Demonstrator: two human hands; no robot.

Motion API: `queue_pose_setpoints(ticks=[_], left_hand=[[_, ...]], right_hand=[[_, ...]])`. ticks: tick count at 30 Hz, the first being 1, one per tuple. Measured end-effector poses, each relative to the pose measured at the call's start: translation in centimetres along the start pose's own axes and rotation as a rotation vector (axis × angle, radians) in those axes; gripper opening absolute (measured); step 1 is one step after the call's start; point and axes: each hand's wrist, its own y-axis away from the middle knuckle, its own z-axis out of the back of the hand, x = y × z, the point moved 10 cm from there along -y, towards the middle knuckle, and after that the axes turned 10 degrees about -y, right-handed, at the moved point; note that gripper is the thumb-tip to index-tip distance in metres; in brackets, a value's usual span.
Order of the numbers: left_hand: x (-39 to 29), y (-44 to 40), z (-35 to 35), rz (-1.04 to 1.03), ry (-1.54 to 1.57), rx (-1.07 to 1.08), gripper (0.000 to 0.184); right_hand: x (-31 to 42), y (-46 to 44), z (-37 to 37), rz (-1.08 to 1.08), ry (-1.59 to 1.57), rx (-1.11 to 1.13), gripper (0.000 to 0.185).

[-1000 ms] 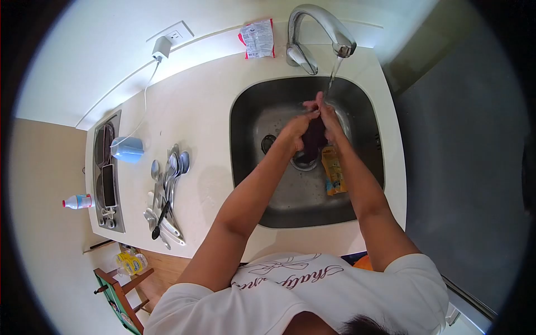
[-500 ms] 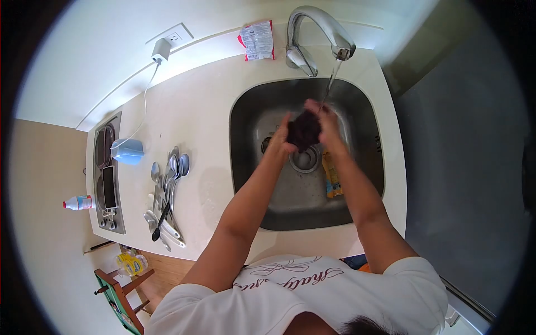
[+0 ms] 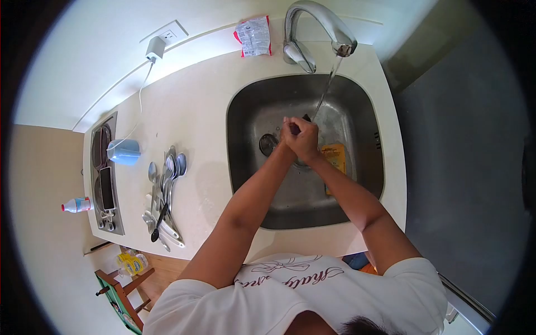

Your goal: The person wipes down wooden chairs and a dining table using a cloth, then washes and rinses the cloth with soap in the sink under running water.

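Note:
Over the sink (image 3: 251,206), my left hand (image 3: 287,132) and my right hand (image 3: 305,142) are pressed together, closed around a dark maroon soft wad (image 3: 306,118). Only small bits of it show between the fingers; it could be a cloth or a scrubber. Water runs from the chrome faucet (image 3: 321,22) just beyond my fingertips. Below and to the right of my hands, a yellow-orange packet (image 3: 334,156) lies on the sink floor. A dark round object (image 3: 268,144) sits left of my wrists. My forearms partly hide the drain.
Left of the sink, a pile of spoons, forks and other utensils (image 3: 167,173) lies on the counter (image 3: 206,111). Farther left are a light-blue container (image 3: 124,152) and a stove (image 3: 109,215) with a phone (image 3: 106,187) on it. A red-and-white packet (image 3: 254,36) rests near the back wall.
My hands have come together and squeezed the dark wad, which was spread between them and more visible. They have moved slightly out of the water stream. The view has shifted a little.

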Motion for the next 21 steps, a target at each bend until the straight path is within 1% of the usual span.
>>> queue_pose_setpoints(ticks=[1,3,4,5,6,7,8,9,10,11,12,13,14,16,17,18,19,20,21], left_hand=[[-0.3,0.6,-0.2,0.0,-0.004,0.014,0.028],[-0.9,1.5,-0.5,-0.002,-0.017,0.043,0.03],[-1.0,1.4,-0.2,-0.002,-0.02,0.044,0.03],[-1.2,1.0,-0.1,0.002,0.064,0.07,0.029],[-1.1,0.6,0.2,0.008,0.148,0.094,0.029],[-1.1,-0.3,1.4,0.006,0.153,0.095,0.029],[-2.0,-1.5,2.9,-0.094,0.062,0.107,0.034],[-2.8,-1.9,3.7,-0.191,-0.031,0.116,0.041],[-2.8,-1.5,4.9,-0.179,-0.18,-0.014,0.039],[-3.0,-0.3,4.4,-0.18,-0.177,-0.015,0.039],[-3.5,1.4,3.5,-0.199,-0.302,-0.013,0.039],[-3.8,2.2,2.8,-0.217,-0.431,-0.011,0.038],[-4.3,2.9,2.5,-0.212,-0.434,-0.011,0.038],[-6.3,3.6,1.0,-0.306,-0.293,0.117,0.035],[-7.1,4.5,1.1,-0.309,-0.293,0.116,0.035],[-8.5,5.9,0.9,-0.351,-0.137,0.186,0.033],[-9.5,6.7,1.0,-0.39,0.018,0.254,0.031],[-9.6,6.5,1.3,-0.373,0.182,0.314,0.029],[-9.6,6.6,1.3,-0.372,0.179,0.314,0.029]], right_hand=[[0.2,0.1,-0.4,0.01,0.014,0.081,0.028],[-5.8,-2.2,3.2,-0.282,0.161,-0.054,0.036],[-9.1,-3.1,4.4,-0.438,0.309,0.007,0.038],[-12.4,-3.7,5.8,-0.59,0.458,0.074,0.043],[-15.0,-4.1,6.9,-0.59,0.459,0.076,0.043],[-17.8,-4.5,7.6,-0.57,0.469,0.096,0.048],[-18.9,-4.8,7.9,-0.549,0.48,0.115,0.058],[-17.5,-4.3,8.3,-0.549,0.482,0.117,0.058],[-13.9,-4.2,7.0,-0.379,0.578,0.297,0.062],[-11.2,-3.3,5.2,-0.208,0.668,0.475,0.069],[-11.0,-2.7,4.8,-0.21,0.667,0.477,0.069],[-10.7,-1.5,2.8,-0.137,0.615,0.641,0.063],[-10.4,0.0,1.1,-0.066,0.558,0.802,0.057],[-14.2,-0.4,2.2,-0.102,0.557,0.783,0.053],[-15.7,-0.9,2.8,-0.131,0.553,0.765,0.05],[-15.1,-1.4,3.3,-0.126,0.549,0.765,0.05],[-13.7,-2.7,4.6,-0.246,0.222,0.626,0.045],[-12.7,-3.5,5.9,-0.363,-0.101,0.474,0.04],[-11.9,-3.6,5.6,-0.364,-0.102,0.472,0.04]])
